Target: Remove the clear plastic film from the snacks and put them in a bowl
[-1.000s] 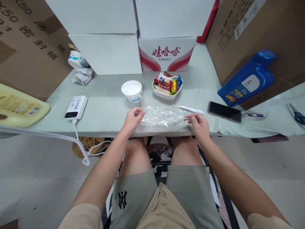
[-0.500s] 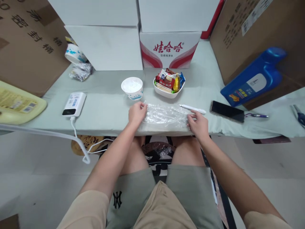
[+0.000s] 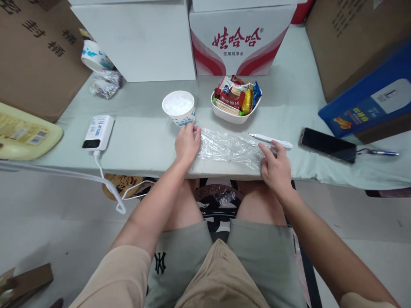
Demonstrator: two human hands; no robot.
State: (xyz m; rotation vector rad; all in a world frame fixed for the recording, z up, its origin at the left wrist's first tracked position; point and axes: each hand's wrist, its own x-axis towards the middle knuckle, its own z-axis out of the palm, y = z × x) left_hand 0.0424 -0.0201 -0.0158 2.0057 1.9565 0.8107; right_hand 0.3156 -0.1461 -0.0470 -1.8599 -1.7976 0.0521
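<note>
A crinkled sheet of clear plastic film (image 3: 227,147) lies spread along the front of the table between my hands. My left hand (image 3: 187,143) pinches its left end, fingers closed, just in front of a paper cup (image 3: 180,112) with something white in it. At the film's right end, my right hand (image 3: 276,164) has its fingers apart, the index fingertip touching or close to the film. A white pen-like tool (image 3: 266,139) with a thin pointed tip lies just beyond those fingers; I cannot tell whether they touch it.
A white bowl (image 3: 231,115) of wrapped snacks stands behind the film. To the right lie a phone (image 3: 327,144) and a pen (image 3: 382,152), near a blue bottle (image 3: 366,100). A white power bank (image 3: 99,132) with a cable is left. Boxes (image 3: 237,47) line the back.
My right hand has loosened from the film's right end, and its fingers have spread towards the white tool. My left hand keeps its pinch. The camera view has shifted closer.
</note>
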